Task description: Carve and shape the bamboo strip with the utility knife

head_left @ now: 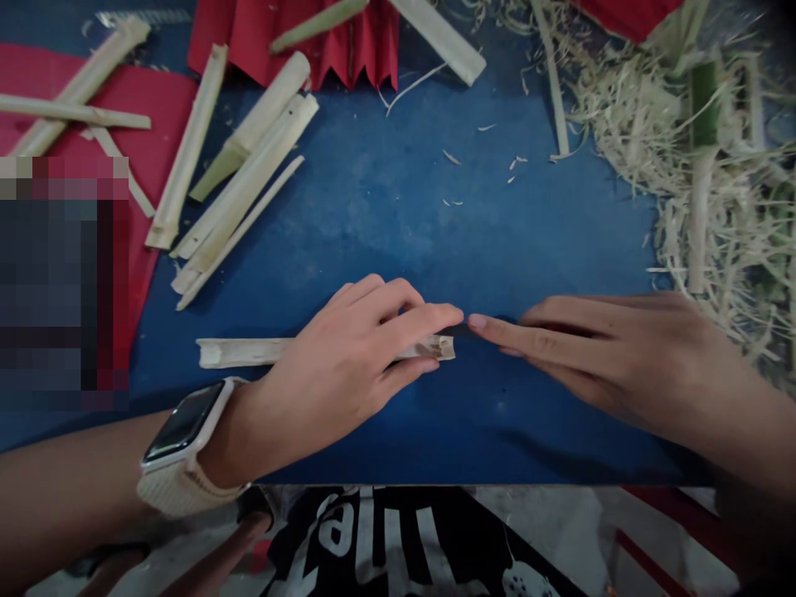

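Observation:
A pale split bamboo piece (240, 352) lies crosswise near the table's front edge. My left hand (354, 348) is over it, fingers and thumb closed around its right part and pressing it to the table. A brown patch shows at the piece's right end. Just right of that end, my right hand (609, 356) is closed with its index finger stretched toward the left, its tip close to my left index fingertip. Something thin and dark shows between the two fingertips, but what my right hand holds is mostly hidden under its fingers.
Several bamboo strips (249, 199) lie at the upper left, some on red paper (167, 108). Folded red paper (366, 50) sits at the top. Pale shavings (628, 108) heap along the right, with a green-ended bamboo piece (702, 182) among them. The blue table (435, 215) ends before my body.

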{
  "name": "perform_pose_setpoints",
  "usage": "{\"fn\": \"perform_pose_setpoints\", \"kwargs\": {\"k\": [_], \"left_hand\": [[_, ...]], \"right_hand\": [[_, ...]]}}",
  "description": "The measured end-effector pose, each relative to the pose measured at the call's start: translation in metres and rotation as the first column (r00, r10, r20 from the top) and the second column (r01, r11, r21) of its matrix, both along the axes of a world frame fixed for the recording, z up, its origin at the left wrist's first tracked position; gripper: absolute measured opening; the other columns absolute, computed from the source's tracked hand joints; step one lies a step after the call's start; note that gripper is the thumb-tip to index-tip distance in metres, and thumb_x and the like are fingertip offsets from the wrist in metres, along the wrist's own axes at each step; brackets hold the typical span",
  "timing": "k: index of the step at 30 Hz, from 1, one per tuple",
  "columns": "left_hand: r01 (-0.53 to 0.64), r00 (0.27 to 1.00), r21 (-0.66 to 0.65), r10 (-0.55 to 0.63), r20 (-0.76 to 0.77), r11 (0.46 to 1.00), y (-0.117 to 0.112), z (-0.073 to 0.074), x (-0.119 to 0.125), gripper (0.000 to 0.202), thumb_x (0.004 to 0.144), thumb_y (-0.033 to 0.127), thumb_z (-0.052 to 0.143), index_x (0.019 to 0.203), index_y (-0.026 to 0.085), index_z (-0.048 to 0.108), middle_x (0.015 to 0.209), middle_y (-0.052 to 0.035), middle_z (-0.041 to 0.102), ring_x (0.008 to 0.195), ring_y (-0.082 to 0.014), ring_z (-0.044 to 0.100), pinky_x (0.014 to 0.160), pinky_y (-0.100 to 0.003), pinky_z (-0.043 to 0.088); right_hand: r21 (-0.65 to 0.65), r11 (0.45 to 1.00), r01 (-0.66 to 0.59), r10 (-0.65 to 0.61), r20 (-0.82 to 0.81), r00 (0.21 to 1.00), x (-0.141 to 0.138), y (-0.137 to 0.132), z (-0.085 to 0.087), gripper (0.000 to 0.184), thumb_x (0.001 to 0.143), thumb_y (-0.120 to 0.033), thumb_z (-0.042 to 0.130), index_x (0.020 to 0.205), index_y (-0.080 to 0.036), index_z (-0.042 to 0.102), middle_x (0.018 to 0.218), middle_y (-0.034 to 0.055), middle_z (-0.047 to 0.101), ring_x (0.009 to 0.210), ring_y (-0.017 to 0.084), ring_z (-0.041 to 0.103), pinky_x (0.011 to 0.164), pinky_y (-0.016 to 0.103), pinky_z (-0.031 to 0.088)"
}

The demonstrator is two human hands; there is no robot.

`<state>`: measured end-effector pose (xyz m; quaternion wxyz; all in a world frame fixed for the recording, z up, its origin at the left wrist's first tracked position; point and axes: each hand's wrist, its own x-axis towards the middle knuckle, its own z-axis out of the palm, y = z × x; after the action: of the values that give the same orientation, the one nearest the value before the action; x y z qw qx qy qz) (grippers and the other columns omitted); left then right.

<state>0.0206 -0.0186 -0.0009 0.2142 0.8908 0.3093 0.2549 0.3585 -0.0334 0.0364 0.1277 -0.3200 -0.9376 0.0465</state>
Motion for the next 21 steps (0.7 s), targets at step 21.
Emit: {"fn": "perform_pose_setpoints", "kwargs": {"k": [21], "left_hand": [[0.007, 1.0, 0.01, -0.008, 0.013, 1.0, 0.0022, 0.0029, -0.002, 0.016, 0.133, 0.022, 0.075, 0.146, 0.022, 0.085, 0.128, -0.0041, 0.092, 0.104, -0.0194, 0.081, 0.099, -0.036, 0.069]], "right_hand": [[-0.011, 1.0, 0.028, -0.027, 0.075, 0.997, -0.0027, -0.0098, 0.0026, 0.059, 0.129, -0.004, 0.067, 0.182, -0.031, 0.066, 0.111, -0.0063, 0.088, 0.083, 0.011, 0.078, 0.064, 0.035, 0.046]]}}
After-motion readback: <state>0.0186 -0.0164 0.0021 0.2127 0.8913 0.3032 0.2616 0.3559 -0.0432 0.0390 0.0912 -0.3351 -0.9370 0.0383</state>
